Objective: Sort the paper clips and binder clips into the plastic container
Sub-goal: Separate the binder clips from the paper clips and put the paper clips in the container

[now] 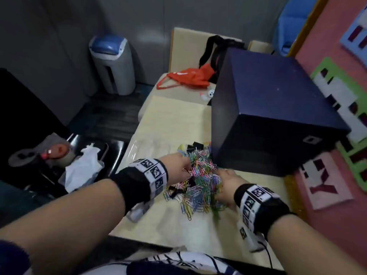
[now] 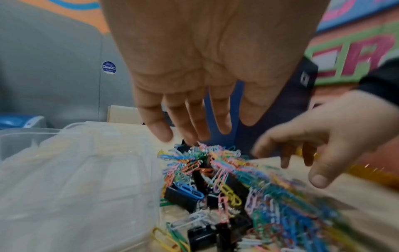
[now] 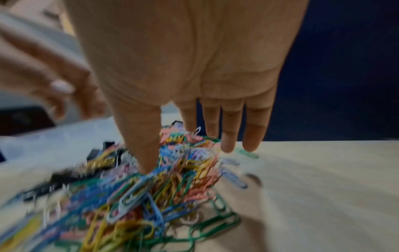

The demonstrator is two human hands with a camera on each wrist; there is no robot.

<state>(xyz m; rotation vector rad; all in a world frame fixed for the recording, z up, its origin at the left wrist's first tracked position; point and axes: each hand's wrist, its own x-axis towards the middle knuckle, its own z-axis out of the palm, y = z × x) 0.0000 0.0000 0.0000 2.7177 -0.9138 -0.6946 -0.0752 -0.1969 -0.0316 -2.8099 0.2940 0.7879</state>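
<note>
Grip, left hand [image 1: 176, 165]: I read the fingers [image 2: 200, 122] as extended and spread, nothing held, tips at the far top of the pile. Grip, right hand [image 1: 228, 187]: fingers [image 3: 231, 133] likewise straight, holding nothing; the thumb [image 3: 142, 145] rests on the clips near the heap's crest, the other fingertips at its far right edge. Item, paper clips [image 1: 200, 181]: one mixed heap in pink, blue, green, yellow, orange and white, lying on the counter [image 1: 174, 120] between my two hands, blurred in both wrist views. Item, binder clips [image 2: 183, 196]: black, several, mixed into the left side of the same heap; a few more show at its far edge in the head view. Item, plastic container [image 2: 71, 179]: clear, just left of the pile on the counter, seen close in the left wrist view; I cannot tell what its compartments hold. Item, dark blue box [image 1: 274, 108]: large, standing on the counter just beyond and to the right of the heap. Item, orange bag [image 1: 188, 78]: lying on the next surface farther back. Item, grey bin [image 1: 113, 64] with a blue lid: on the floor at far left. Both wrists carry black bands with printed marker tags [image 1: 155, 171].
</note>
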